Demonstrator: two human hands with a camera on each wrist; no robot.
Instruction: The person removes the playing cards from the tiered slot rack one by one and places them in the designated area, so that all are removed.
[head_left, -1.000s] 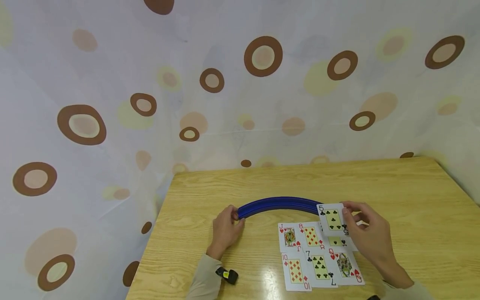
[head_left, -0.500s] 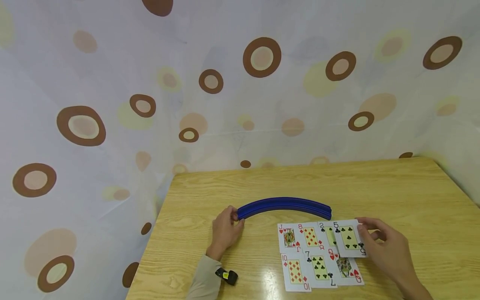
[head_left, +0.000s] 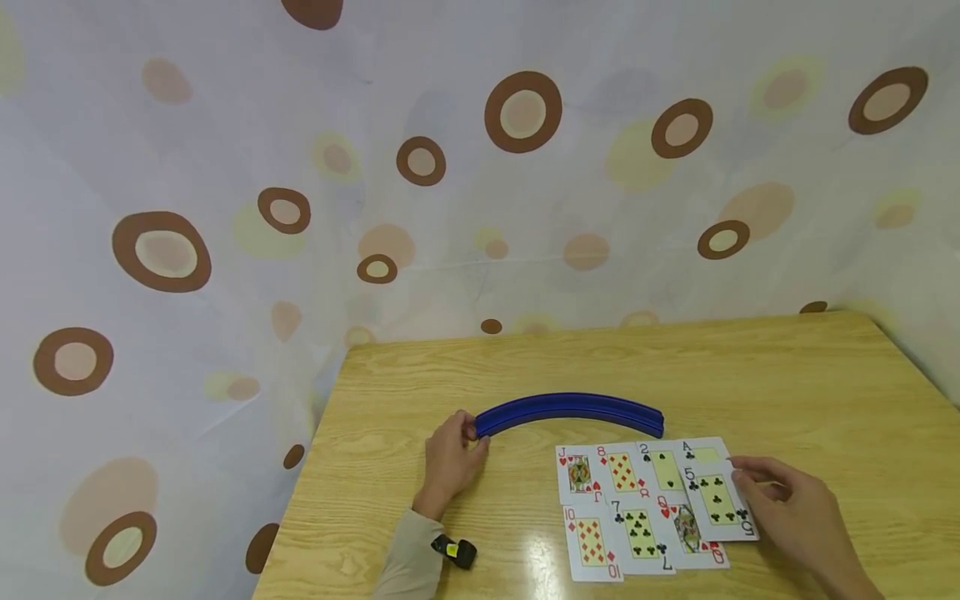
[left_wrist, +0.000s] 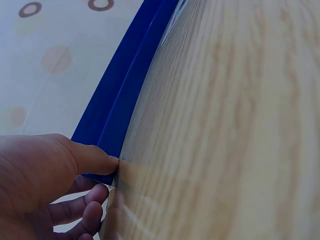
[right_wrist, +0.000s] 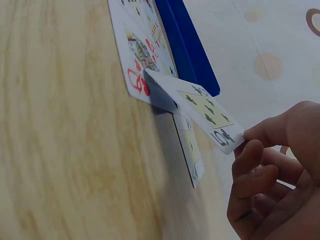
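Observation:
My right hand (head_left: 798, 512) pinches the five of clubs (head_left: 717, 504) by its right edge, thumb on top. The right wrist view shows this card tilted above the table, its far corner over the queen of hearts (right_wrist: 141, 57). Beneath it the ace of clubs (head_left: 703, 450) is partly covered. My left hand (head_left: 452, 462) holds the left end of a curved blue card holder (head_left: 570, 406), the thumb against its near side in the left wrist view. Below the holder lie the jack of hearts (head_left: 579, 475), eight of diamonds (head_left: 621, 473) and two of clubs (head_left: 660, 469).
The front row has the ten of diamonds (head_left: 592, 543) and seven of clubs (head_left: 640, 542) beside the queen. All lie face up on a wooden table (head_left: 825, 383). A patterned cloth (head_left: 450, 92) hangs behind. A black strap (head_left: 454, 550) is on the left wrist.
The right hand has carried the five of clubs rightward and toward the front, from over the holder's right end to over the ace and queen. The left hand and holder stay put.

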